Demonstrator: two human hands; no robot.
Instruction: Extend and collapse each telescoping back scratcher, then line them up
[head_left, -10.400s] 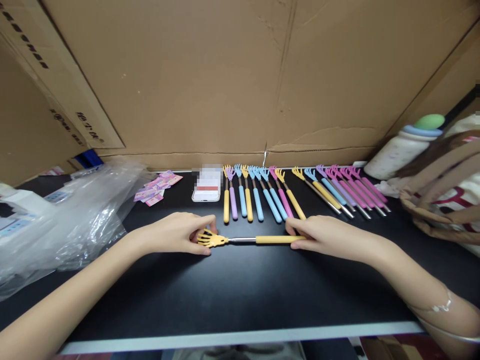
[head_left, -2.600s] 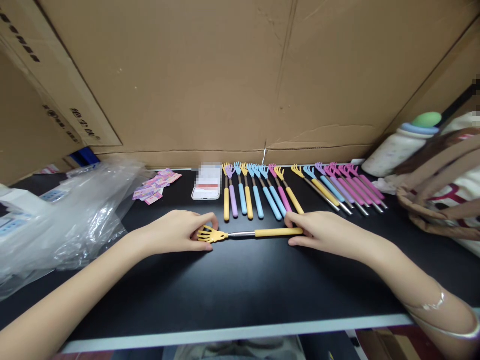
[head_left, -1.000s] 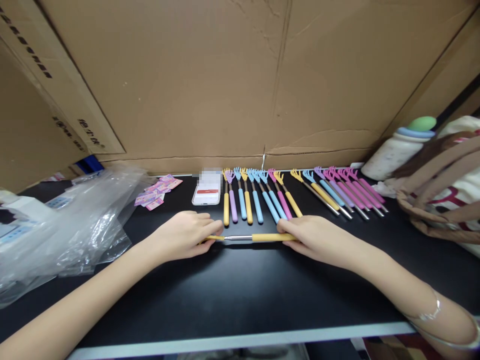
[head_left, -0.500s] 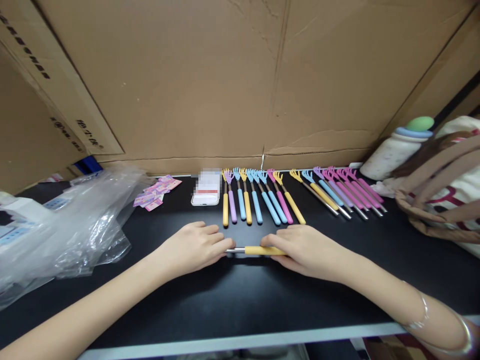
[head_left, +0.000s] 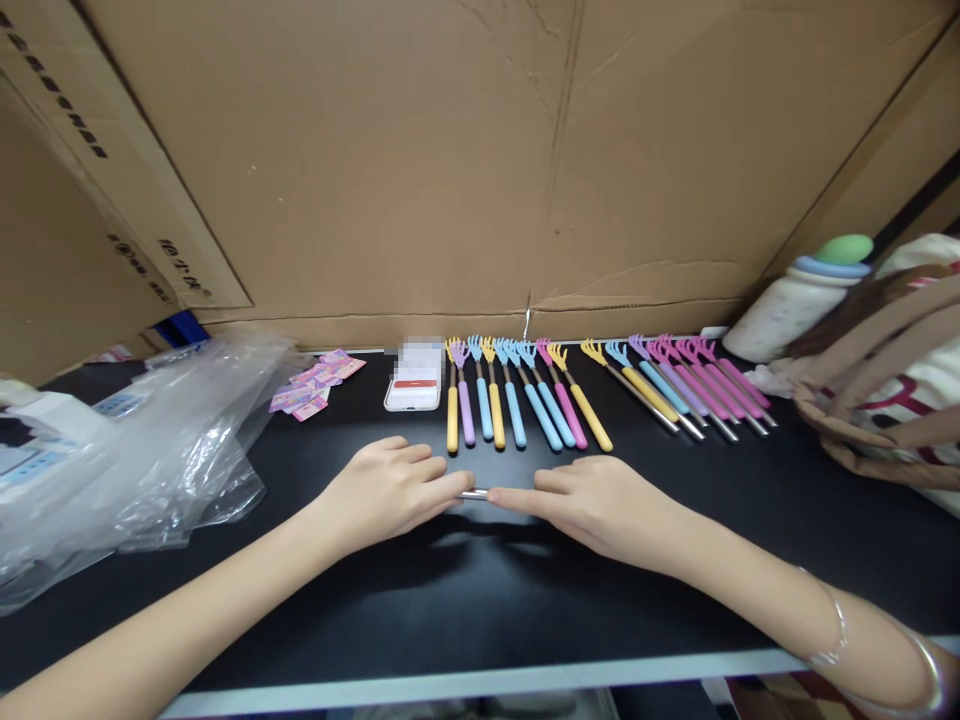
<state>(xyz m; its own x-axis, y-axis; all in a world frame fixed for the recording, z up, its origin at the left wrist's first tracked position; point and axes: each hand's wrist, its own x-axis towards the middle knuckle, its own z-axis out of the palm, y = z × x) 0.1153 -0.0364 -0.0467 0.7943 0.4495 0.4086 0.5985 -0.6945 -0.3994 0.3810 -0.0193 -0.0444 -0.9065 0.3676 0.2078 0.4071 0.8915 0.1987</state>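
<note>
My left hand (head_left: 394,490) is closed, its thumb and fingers pinching one end of a back scratcher, of which only a short metal shaft (head_left: 474,494) shows between my hands. From the other side my right hand (head_left: 600,500) covers the rest of it, palm down, the index finger pointing left along the shaft and the other fingers curled. The handle is hidden. Beyond my hands lies a row of back scratchers with yellow, purple, blue and pink grips, such as the blue one (head_left: 514,415). Several more (head_left: 664,385) lie slanted to the right, with bare metal ends showing.
A phone (head_left: 414,392) lies left of the row, near scattered pink-purple cards (head_left: 311,385). Clear plastic bags (head_left: 187,450) spread across the left side. On the right stand a white bottle (head_left: 787,310) and a bag (head_left: 870,400). Cardboard (head_left: 390,180) walls the back.
My right hand has shifted its grip leftward along the back scratcher, index finger now stretched out. The yellow handle that showed between my hands is covered. My left hand has barely moved.
</note>
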